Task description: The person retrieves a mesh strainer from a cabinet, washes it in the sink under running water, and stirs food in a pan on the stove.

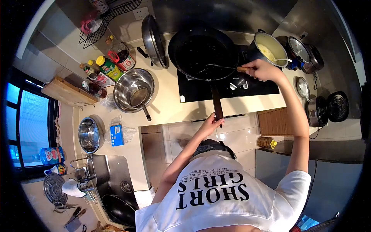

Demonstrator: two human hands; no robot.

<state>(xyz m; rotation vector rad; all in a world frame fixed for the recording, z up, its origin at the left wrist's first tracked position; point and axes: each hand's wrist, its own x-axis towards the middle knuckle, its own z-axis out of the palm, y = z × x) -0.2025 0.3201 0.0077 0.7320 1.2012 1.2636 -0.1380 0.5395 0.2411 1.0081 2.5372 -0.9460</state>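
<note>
A black wok (185, 54) stands on the black gas stove (266, 89), its long handle pointing toward me. My left hand (210, 124) is closed around the end of that handle. With my right hand (264, 71) I grip the wooden end of a long, thin metal cooking utensil (227, 67). Its tip reaches into the wok; I cannot make out its exact shape. The wok's inside looks dark and shiny. Just beyond my right hand is a deep pot (281, 42) with pale yellow food (266, 51) and a white-handled utensil (281, 60) in it.
A large lid (148, 40) leans left of the wok. Steel bowls (121, 89), a strainer (139, 96), sauce bottles (110, 69) and a blue packet (116, 135) occupy the left counter. The sink (110, 170) lies lower left, and an oil bottle (266, 142) is at right.
</note>
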